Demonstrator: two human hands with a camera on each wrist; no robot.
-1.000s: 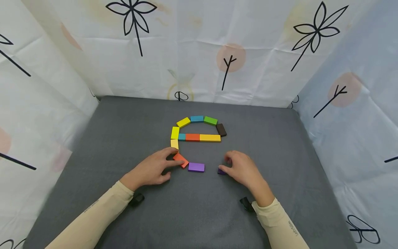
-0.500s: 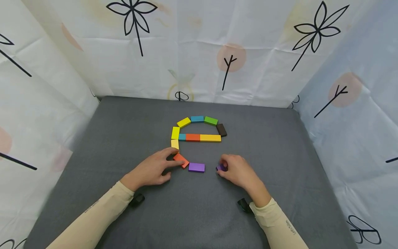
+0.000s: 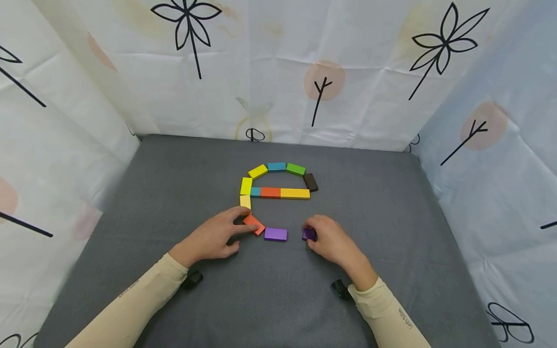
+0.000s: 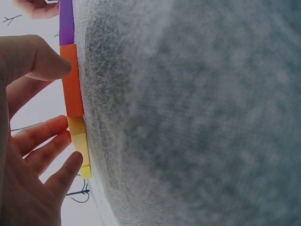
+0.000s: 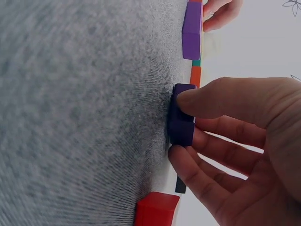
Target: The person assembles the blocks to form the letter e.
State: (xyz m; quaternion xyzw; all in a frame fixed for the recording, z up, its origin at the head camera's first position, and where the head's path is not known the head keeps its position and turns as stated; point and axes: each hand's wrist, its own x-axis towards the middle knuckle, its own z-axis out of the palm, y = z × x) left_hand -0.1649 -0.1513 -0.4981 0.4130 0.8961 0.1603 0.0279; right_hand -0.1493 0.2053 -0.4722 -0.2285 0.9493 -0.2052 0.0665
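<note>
My left hand (image 3: 213, 234) lies with extended fingers at the lower left of a row of coloured blocks. One fingertip rests on the tilted orange block (image 3: 252, 223), and another is at the pale yellow block (image 3: 245, 201). In the left wrist view, the thumb overlaps the orange block (image 4: 72, 94). A light purple block (image 3: 276, 234) lies flat at the orange one's right corner. To its right, across a gap, my right hand (image 3: 332, 241) pinches a dark purple block (image 3: 308, 234) between thumb and fingers. The right wrist view shows that dark purple block (image 5: 181, 127) low over the cloth.
Beyond the hands, yellow (image 3: 258, 171), blue (image 3: 276, 166), green (image 3: 296, 169) and dark brown (image 3: 311, 182) blocks form an arch over a straight bar with a red-orange block (image 3: 271, 193). A red block (image 5: 157, 209) shows in the right wrist view. Grey cloth (image 3: 196, 169) covers the table.
My right hand has shifted slightly left with the dark purple block, bringing it nearer the light purple one, and the block has turned a little. My left hand stays in place.
</note>
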